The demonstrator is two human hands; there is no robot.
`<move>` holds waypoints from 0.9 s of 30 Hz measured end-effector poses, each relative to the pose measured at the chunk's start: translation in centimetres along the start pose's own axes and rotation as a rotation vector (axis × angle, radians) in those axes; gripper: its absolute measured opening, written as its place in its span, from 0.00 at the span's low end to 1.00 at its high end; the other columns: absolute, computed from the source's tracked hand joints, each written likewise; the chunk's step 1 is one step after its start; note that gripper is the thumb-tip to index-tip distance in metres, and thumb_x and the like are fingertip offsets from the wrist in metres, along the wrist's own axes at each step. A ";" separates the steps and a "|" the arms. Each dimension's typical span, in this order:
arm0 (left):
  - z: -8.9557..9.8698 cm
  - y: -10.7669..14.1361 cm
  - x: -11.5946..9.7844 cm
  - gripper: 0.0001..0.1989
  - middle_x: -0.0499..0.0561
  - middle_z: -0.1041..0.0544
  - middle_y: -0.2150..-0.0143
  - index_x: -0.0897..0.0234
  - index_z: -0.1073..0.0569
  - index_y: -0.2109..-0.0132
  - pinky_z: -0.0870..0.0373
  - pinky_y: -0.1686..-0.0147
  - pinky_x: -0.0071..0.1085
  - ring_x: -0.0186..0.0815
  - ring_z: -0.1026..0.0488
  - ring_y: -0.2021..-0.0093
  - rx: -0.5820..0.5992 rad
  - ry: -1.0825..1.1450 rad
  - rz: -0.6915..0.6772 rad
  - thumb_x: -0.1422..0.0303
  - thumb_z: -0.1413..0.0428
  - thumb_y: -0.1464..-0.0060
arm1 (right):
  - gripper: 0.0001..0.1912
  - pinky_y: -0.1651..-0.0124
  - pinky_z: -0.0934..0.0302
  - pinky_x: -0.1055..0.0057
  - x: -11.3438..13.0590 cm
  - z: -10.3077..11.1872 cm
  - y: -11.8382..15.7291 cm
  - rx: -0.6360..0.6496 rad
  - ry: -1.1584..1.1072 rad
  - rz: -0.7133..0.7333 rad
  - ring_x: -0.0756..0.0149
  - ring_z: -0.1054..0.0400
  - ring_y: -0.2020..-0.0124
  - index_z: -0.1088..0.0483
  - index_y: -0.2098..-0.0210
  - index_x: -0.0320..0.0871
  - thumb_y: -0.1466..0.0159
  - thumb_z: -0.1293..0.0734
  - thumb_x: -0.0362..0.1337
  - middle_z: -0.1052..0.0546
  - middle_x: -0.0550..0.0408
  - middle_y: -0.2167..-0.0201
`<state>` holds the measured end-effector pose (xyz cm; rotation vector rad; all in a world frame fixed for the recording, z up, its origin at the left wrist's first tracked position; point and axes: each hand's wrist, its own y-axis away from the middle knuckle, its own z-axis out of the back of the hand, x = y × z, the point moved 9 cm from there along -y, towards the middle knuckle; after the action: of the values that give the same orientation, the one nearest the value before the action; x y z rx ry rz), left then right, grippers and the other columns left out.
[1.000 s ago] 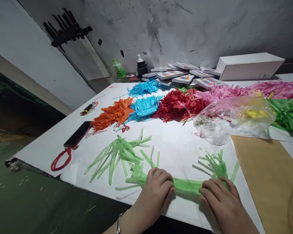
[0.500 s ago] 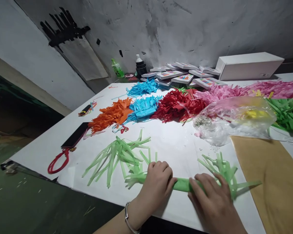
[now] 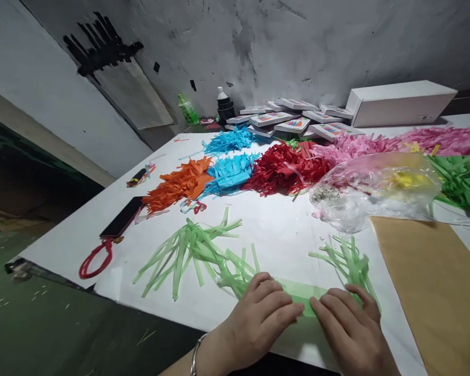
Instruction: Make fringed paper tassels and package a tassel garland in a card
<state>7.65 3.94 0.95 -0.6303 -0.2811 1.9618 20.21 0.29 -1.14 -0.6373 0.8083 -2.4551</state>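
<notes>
Tissue strip, pale green (image 3: 306,291), is lying by the near edge of the white surface (image 3: 278,235), under the left hand (image 3: 260,321) and right hand (image 3: 348,325). Ends look done, already fringed. Middle band's only partly folded imo, no tie showing. Fingers are close together, pressing on it, can't tell if they're pinching. Finished-looking orange bunch (image 3: 179,184) sits farther back.

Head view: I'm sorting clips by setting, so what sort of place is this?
Probably a small craft workroom, judging by the translucent light-green fringed sheet, the dark-red fringed paper bundle behind it, and the pile of flat white printed boxes farther back.
</notes>
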 end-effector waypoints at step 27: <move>-2.1 1.4 1.4 0.06 0.51 0.26 0.61 0.60 0.27 0.57 0.43 0.53 0.42 0.39 0.34 0.61 0.110 0.003 0.120 0.74 0.47 0.37 | 0.14 0.48 0.49 0.60 -1.2 0.5 1.2 0.007 -0.169 -0.126 0.64 0.34 0.63 0.27 0.63 0.43 0.28 0.43 0.30 0.25 0.54 0.69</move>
<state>7.21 4.36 -1.91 -0.5898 -0.1352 2.0752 21.76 -0.11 -1.87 -0.9044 0.7123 -2.4732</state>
